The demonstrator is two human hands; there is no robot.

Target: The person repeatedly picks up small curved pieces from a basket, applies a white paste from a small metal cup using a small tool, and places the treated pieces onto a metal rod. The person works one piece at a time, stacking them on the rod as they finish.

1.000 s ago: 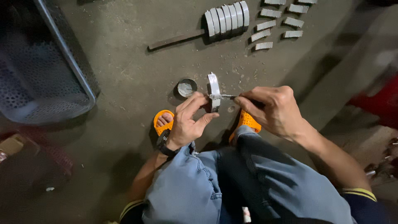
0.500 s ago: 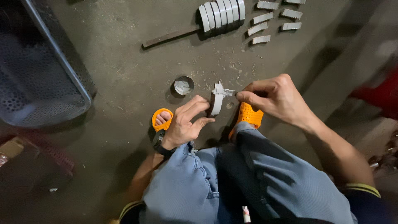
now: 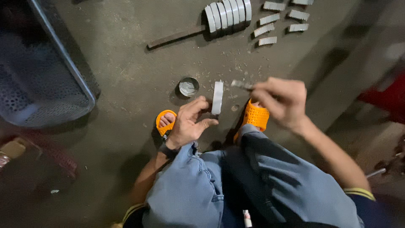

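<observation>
Head view, looking down on a squatting person. Nearest the camera: knees in blue jeans (image 3: pixel 236 185), with a small white object showing at the bottom edge between the legs. Just beyond them, two orange perforated slippers — the left slipper (image 3: pixel 165 122) beside the wrist, the right slipper (image 3: pixel 254 115) partly under the forearm.

The left hand (image 3: pixel 188 122), a dark band at its wrist, pinches the lower end of a short grey metal strip (image 3: pixel 217 97) between thumb and fingers; the grip is closed on it, and the strip stands roughly upright above the floor, between the two slippers and just in front of them. The right hand (image 3: pixel 280 102) is blurred; its fingers are curled tight around a slim metal tool (image 3: pixel 241 85), whose tip points left, near the top of the strip but apart from it.

Just left of the strip, a small round tin (image 3: pixel 188 86) rests on the grey concrete floor (image 3: pixel 126 71), among pale shavings. Farther out — a long dark bar (image 3: pixel 177 37) lies aslant, touching a row of curved grey pieces (image 3: pixel 228 13) stacked on edge. To their right, several loose flat grey pieces (image 3: pixel 276 23) lie apart in two columns. At far left, a perforated metal basket (image 3: pixel 38 71).
</observation>
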